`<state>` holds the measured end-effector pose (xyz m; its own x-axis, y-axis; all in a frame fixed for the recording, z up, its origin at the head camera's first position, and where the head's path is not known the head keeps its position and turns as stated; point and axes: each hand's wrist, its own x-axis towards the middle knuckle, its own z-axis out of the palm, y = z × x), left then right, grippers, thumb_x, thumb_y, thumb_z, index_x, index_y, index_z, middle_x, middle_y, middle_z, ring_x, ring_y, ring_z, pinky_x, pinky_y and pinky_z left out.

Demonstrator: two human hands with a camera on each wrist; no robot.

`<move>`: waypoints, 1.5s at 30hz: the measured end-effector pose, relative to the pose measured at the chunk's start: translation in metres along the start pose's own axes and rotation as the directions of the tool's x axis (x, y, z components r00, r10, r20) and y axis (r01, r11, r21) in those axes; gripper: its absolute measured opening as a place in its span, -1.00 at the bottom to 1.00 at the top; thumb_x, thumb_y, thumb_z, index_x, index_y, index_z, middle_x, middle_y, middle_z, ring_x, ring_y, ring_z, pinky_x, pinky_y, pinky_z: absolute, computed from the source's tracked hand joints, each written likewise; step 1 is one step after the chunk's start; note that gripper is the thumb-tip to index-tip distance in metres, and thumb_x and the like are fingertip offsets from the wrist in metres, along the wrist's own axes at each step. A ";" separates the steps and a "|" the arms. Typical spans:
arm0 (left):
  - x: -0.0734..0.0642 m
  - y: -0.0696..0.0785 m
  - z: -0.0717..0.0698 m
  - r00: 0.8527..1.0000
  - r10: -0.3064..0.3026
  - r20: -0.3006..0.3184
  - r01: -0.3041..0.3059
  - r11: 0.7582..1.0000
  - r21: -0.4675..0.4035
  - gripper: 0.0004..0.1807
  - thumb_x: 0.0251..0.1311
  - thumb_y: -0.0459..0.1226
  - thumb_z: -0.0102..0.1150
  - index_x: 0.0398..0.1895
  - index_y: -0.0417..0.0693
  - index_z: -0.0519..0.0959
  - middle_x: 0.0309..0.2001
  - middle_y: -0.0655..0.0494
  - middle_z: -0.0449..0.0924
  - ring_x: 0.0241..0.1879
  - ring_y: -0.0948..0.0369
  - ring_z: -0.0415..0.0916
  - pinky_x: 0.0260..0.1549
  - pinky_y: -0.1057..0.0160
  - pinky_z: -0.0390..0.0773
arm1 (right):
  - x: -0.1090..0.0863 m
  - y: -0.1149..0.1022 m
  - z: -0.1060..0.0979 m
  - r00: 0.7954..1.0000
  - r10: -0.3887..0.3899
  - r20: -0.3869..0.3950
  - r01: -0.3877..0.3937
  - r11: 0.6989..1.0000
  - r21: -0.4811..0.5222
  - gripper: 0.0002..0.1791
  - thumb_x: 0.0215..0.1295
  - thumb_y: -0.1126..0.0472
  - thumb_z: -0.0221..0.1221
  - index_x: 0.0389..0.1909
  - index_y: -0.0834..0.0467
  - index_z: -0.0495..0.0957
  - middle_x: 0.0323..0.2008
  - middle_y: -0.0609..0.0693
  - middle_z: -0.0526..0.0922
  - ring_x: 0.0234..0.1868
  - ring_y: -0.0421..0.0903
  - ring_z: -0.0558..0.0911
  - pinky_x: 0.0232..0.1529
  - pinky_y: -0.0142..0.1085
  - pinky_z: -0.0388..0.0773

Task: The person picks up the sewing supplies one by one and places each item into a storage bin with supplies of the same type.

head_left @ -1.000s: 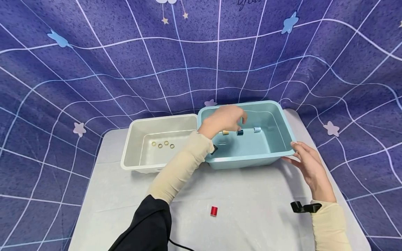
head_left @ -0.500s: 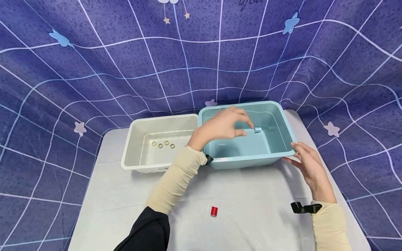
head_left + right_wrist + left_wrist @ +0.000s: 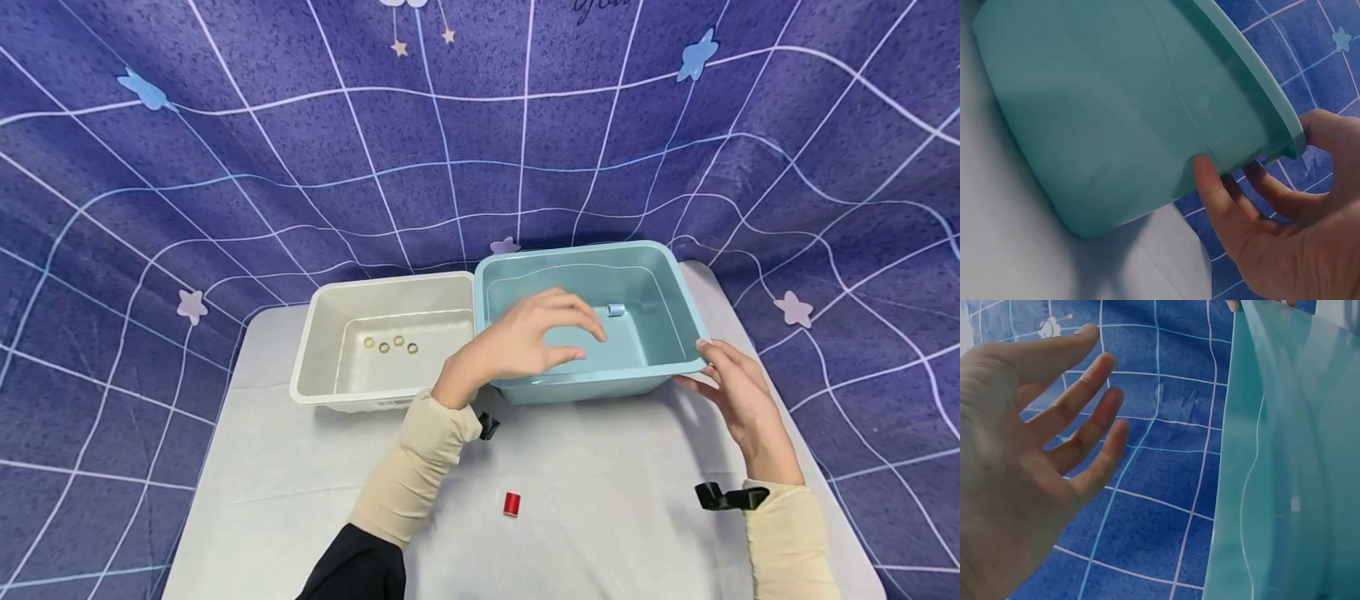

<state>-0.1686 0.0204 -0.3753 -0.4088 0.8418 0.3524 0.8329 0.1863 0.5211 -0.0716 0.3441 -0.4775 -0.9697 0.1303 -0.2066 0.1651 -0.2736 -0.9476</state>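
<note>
My left hand (image 3: 528, 333) hovers over the front left part of the blue-green bin (image 3: 592, 382), fingers spread and loosely bent, holding nothing. In the left wrist view the same hand (image 3: 1047, 431) shows a bare palm beside the bin wall (image 3: 1310, 462). My right hand (image 3: 738, 400) grips the bin's front right corner. The right wrist view has its thumb at the rim and its fingers against the outer wall (image 3: 1116, 119). A pale blue thread spool (image 3: 615, 310) lies inside the bin. My left hand hides part of the bin floor.
A red thread spool (image 3: 512, 504) lies on the white-covered table (image 3: 600, 517) in front of the bins. Left of the blue-green bin, side by side, stands an off-white bin (image 3: 311, 358) with several small rings (image 3: 399, 341). A blue patterned curtain (image 3: 480, 133) rises behind.
My left hand has drawn back toward the front left and its fingers have spread. Yellow and dark spools seen earlier are now hidden behind it. The right hand has stayed at the corner.
</note>
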 end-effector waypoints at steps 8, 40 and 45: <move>-0.021 0.010 0.011 0.999 0.011 -0.042 -0.014 0.998 -0.066 -0.76 0.29 -0.23 0.43 0.01 0.13 0.74 0.07 0.26 0.69 0.22 0.29 0.52 0.44 0.30 0.37 | -0.001 0.000 -0.001 1.000 -0.005 0.001 0.005 1.000 0.007 -0.83 0.57 0.16 0.15 0.02 0.09 0.64 0.02 -0.15 0.60 -0.03 -0.24 0.70 -0.05 -0.27 0.79; -0.091 0.023 0.051 0.987 -0.151 -0.063 0.137 0.974 -0.181 -0.73 0.30 -0.30 0.41 0.03 0.15 0.73 0.04 0.31 0.70 0.18 0.33 0.56 0.29 0.34 0.52 | -0.002 0.002 0.000 0.999 -0.009 0.031 0.009 1.000 0.011 -0.79 0.59 0.18 0.12 0.09 0.12 0.61 0.05 -0.13 0.59 -0.01 -0.24 0.71 -0.02 -0.25 0.78; -0.103 0.022 0.057 0.981 -0.182 -0.071 0.168 0.972 -0.165 -0.73 0.27 -0.32 0.44 0.01 0.10 0.74 0.03 0.28 0.70 0.17 0.31 0.59 0.29 0.32 0.54 | -0.002 0.001 0.000 0.999 -0.004 0.032 0.004 1.000 0.011 -0.79 0.59 0.17 0.12 0.10 0.12 0.61 0.05 -0.14 0.61 -0.01 -0.24 0.71 -0.01 -0.25 0.78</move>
<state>-0.0866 -0.0337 -0.4445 -0.5788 0.7559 0.3060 0.6790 0.2388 0.6943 -0.0690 0.3436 -0.4782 -0.9756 0.1011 -0.1948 0.1593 -0.2838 -0.9455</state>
